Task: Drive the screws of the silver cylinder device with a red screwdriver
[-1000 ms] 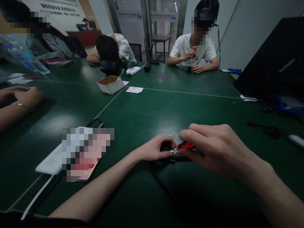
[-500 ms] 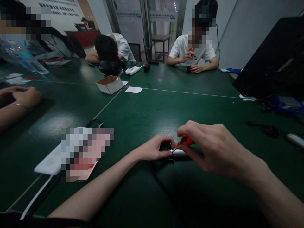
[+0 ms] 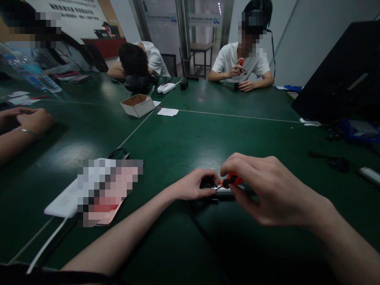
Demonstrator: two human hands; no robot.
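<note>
Holding a red-and-black-handled screwdriver (image 3: 233, 180) in the right hand (image 3: 267, 188), above a long black-and-silver device (image 3: 225, 191) gripped in the left hand (image 3: 197, 184). Facing an open white cardboard box (image 3: 141, 108) beyond both, contents unclear.

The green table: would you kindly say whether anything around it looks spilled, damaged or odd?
No spill or damage shows around the left hand, right hand or screwdriver. One oddity: across the table, a person rests head-down, unlike the upright neighbour.
</note>
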